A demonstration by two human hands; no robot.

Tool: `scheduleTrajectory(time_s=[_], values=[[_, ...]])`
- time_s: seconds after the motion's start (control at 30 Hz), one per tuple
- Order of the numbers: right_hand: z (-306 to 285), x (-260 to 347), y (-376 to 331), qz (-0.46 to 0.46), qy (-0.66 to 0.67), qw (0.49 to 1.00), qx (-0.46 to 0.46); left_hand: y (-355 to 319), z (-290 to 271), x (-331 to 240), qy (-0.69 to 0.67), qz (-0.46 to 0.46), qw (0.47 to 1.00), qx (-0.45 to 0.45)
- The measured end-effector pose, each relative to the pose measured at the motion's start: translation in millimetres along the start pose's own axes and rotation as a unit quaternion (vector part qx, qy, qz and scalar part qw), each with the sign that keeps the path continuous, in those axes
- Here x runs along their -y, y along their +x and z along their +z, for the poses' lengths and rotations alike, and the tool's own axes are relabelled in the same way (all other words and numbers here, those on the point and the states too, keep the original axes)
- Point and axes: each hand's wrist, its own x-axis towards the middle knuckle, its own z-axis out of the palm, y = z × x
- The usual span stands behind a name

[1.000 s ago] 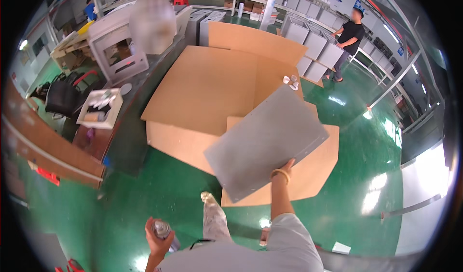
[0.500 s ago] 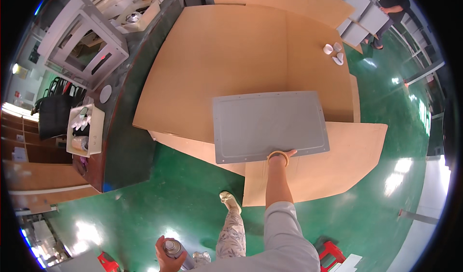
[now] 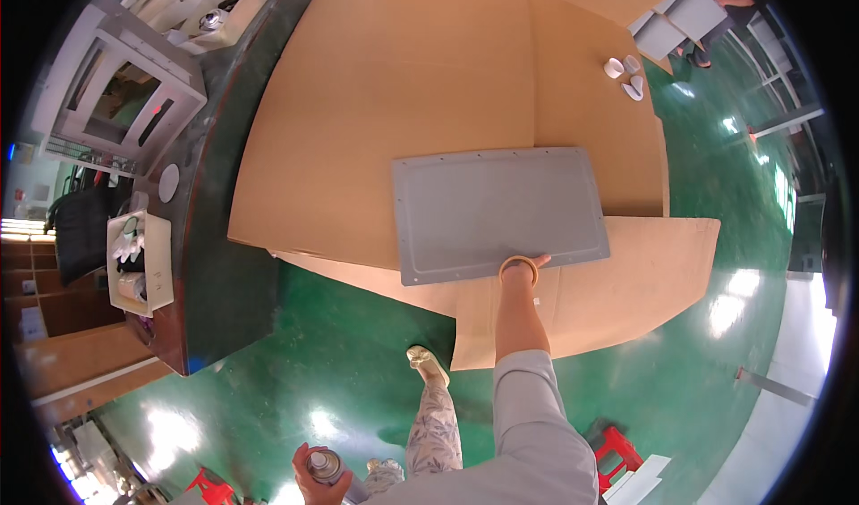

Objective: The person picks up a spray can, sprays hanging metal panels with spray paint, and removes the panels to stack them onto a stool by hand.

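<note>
Green glossy floor (image 3: 340, 362) spreads under me, with big sheets of brown cardboard (image 3: 394, 102) laid flat across it. My right hand (image 3: 522, 266) reaches forward and grips the near edge of a grey rectangular metal panel (image 3: 497, 210), fingers closed on that edge; most of the hand sits under or behind the panel rim, with a ring-shaped bracelet at the wrist. From the grip, the panel stretches away and to the left, lying over the cardboard. My left hand (image 3: 313, 474) hangs low by my side, well apart from the panel, wrapped shut around a small spray can (image 3: 324, 464). Far beyond the panel, to the right, a few small white cups (image 3: 624, 74) sit on the cardboard. Off to the left runs a dark workbench (image 3: 210, 237) with a white bin (image 3: 143, 268) beside it.
</note>
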Motion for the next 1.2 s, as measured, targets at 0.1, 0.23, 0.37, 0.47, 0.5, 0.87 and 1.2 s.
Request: scheduleTrajectory(time_s=[0.1, 0.23, 0.37, 0.47, 0.5, 0.87, 1.2], values=[[1.4, -1.9, 48.7, -0.044, -0.026, 0.999, -0.003, -0.1, 3.1, -4.5, -0.010, -0.006, 1.000, -0.002], [-8.7, -17.4, 77.0, -0.034, -0.254, 0.965, 0.062, -8.6, -1.5, -15.6, 0.010, -0.002, 1.000, -0.029], [-20.8, 28.2, 111.2, 0.002, -0.548, 0.835, 0.042, -16.4, -10.8, -20.9, -0.055, 0.043, 0.996, -0.051], [-66.2, -13.2, 84.8, -0.063, -0.462, 0.860, 0.208, -36.2, -28.2, -21.9, -0.046, 0.086, 0.993, -0.074], [-91.5, -24.4, 73.9, -0.069, -0.439, 0.853, 0.272, -45.4, -32.2, -20.6, -0.068, 0.089, 0.989, -0.097], [-321.9, -198.9, -209.5, -0.133, -0.881, -0.142, 0.431, -269.9, -60.7, 13.3, -0.111, -0.051, 0.893, -0.433], [-467.6, -364.3, -301.5, -0.196, -0.812, -0.024, 0.549, -520.7, 49.3, 97.3, -0.173, -0.273, 0.651, -0.687]])
